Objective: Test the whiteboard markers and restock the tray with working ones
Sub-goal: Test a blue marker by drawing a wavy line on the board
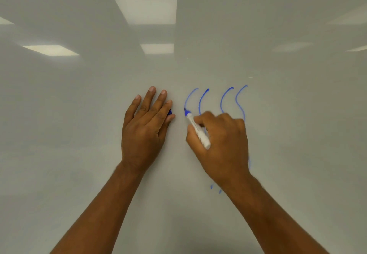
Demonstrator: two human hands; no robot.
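Note:
My right hand grips a white-barrelled blue marker, its blue tip touching the whiteboard at the lower end of the leftmost curved line. Several blue curved strokes run across the board above and behind that hand. My left hand lies flat against the board with fingers spread, and a small blue marker cap is pinched between its thumb and forefinger. The marker tray is out of view.
The glossy whiteboard fills the whole view and mirrors ceiling light panels. Short blue marks show low on the board beside my right forearm.

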